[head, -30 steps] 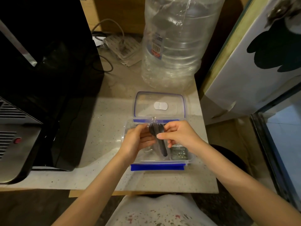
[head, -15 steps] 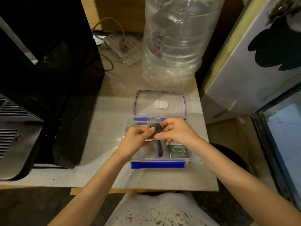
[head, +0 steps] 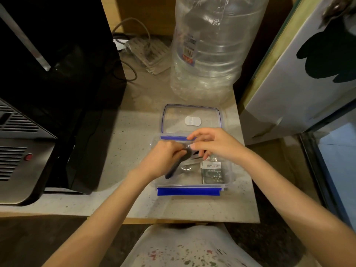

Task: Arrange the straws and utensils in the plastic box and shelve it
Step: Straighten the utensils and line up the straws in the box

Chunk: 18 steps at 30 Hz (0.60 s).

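Sitting near the front edge of the worktop (head: 115,143) is the box (head: 229,170), clear plastic with blue clips, lid off. Its lid (head: 192,112) lies flat just behind it, touching the back edge or close to it, hard to say which.

Left hand (head: 163,160) is over the left part of the box, fingers curled tight around a dark spoon (head: 171,173), handle poking out below the hand toward the near left corner. Right hand (head: 213,144) hovers over the back middle of the box, fingers (head: 194,145) loosely spread with the thumb tip right up against the spoon's top end; can't tell if it's really pinching anything. Something pale and thin lies under the hands, too hidden to name.

A green-and-white packet (head: 212,173) lies in the right side of the box, against the near wall.

Behind the lid stands a big clear water jug (head: 212,51). A power strip (head: 148,53) with cables sits further back left, and a black appliance (head: 57,74) fills the left side. A white panel (head: 300,78) leans at right.
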Motion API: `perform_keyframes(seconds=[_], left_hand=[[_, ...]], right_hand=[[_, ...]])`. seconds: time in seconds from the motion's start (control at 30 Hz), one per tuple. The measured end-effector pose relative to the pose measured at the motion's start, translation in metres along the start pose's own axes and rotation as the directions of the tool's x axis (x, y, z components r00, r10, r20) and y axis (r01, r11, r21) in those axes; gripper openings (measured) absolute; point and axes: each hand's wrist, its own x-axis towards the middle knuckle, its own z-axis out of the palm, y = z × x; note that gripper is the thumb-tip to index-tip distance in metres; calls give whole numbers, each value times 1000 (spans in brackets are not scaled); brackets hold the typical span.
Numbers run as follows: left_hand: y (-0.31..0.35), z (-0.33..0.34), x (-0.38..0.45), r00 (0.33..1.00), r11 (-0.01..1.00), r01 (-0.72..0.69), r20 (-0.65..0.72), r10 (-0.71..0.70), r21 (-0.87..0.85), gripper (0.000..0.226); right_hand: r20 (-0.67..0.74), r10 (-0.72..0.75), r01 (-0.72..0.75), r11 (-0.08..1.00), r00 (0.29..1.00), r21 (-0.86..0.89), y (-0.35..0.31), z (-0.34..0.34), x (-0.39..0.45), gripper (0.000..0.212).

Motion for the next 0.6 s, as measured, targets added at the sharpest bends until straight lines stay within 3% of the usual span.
perform_keyframes(seconds=[0.17, 0.33, 0.6], left_hand=[[4, 3, 6, 997, 1000, -10, 71, 9, 17, 25], [-2, 1, 0, 991, 985, 115, 82, -105, -128, 20], [-7, 16, -2, 984, 992, 123, 130, -124, 18, 15]], right_hand=[[-79, -63, 50, 987, 995, -153, 4, 7, -6, 10], [-137, 115, -104, 991, 984, 85, 20, 9, -15, 7], [-153, 165, -201, 943, 974, -265, 31, 28, -6, 4]])
